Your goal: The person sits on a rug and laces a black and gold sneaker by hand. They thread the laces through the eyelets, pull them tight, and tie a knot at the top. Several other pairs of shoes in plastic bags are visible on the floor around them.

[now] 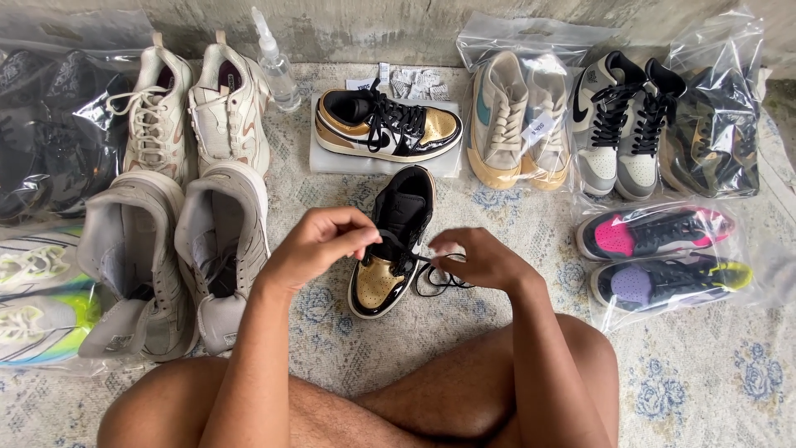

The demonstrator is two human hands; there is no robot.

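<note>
Both hands work the black lace of a gold-and-black sneaker lying on the patterned rug

From the left: a pair of grey high-top sneakers [170,257] stands beside the person's left hand [319,242], whose fingers are pinched together on a strand of the black shoelace [439,278] just over the gold-and-black sneaker [390,245]. That shoe lies between the two hands, its long axis running away from the person, gold toe nearest the crossed legs and heel pointing to its mate [385,124] on a flat pad beyond. The right hand [481,259] sits just right of the shoe, fingers curled in on the lace's loose loops; the left hand is closer to the eyelets
</note>
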